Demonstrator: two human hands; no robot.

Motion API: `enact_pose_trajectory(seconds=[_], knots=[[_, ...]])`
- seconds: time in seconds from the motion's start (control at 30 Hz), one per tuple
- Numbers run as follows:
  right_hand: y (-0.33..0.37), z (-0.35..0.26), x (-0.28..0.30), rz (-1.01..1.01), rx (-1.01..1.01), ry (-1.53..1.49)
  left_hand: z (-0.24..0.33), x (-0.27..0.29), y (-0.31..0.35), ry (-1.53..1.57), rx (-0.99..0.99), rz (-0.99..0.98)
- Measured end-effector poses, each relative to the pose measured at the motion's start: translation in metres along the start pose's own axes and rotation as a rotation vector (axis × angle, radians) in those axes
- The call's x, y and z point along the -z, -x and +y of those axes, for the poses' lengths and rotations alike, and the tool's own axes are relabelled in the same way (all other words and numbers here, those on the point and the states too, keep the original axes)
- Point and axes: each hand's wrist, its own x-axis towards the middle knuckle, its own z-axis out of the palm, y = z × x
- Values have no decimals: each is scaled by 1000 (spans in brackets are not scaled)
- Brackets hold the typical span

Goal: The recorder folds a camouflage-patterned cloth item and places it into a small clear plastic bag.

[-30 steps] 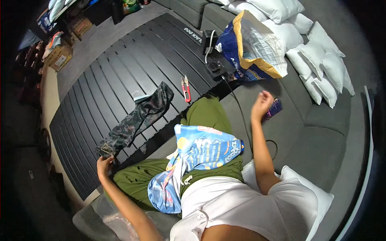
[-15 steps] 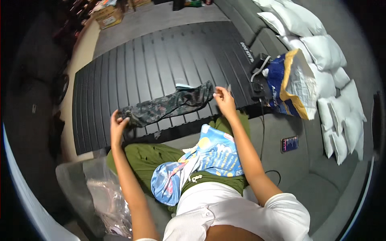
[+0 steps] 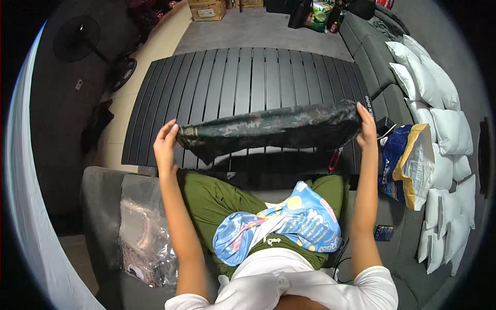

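Observation:
A long dark camouflage-patterned cloth is stretched sideways above the slatted black table. At its left end, my left hand pinches a corner between thumb and fingers. My right hand is closed on the opposite end, with part of the grip hidden. The lower edge sags between the hands, and a corner droops near the left one. Across my lap lies a crumpled blue printed cloth. A small red looped item shows on the table below the camouflage cloth's right end.
On the grey sofa to the right are an opened blue and yellow bag, a phone and several white pillows. Clear plastic packaging lies at my left. Cardboard boxes and a standing fan are farther off.
The camouflage cloth has gone from bunched and slack to pulled out long. My right hand has moved right and now grips its end. The view has shifted, showing more of the far floor.

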Motion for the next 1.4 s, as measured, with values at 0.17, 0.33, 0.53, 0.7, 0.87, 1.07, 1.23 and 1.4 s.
enact_pose_trajectory(seconds=[0.17,0.33,0.53,0.7,0.87,1.07,1.23,1.4], knots=[[-61,-1,-2,-133,-160,181,-2,-33,-50,50,208,-166],[-72,-14,-6,-13,32,279,2,-44,-62,151,55,-109],[-23,11,36,14,0,342,-43,-20,-40,145,-13,-147],[-8,94,77,122,-361,680,-112,2,-31,-395,669,-359],[3,107,65,217,-378,727,-119,-7,-24,-572,537,-330],[-9,99,52,178,-330,896,-124,-7,-27,-445,559,-337],[-35,106,59,172,-160,907,-137,-25,-32,-479,410,-296],[-65,115,44,105,-136,1022,-145,-31,-42,-500,390,-188]])
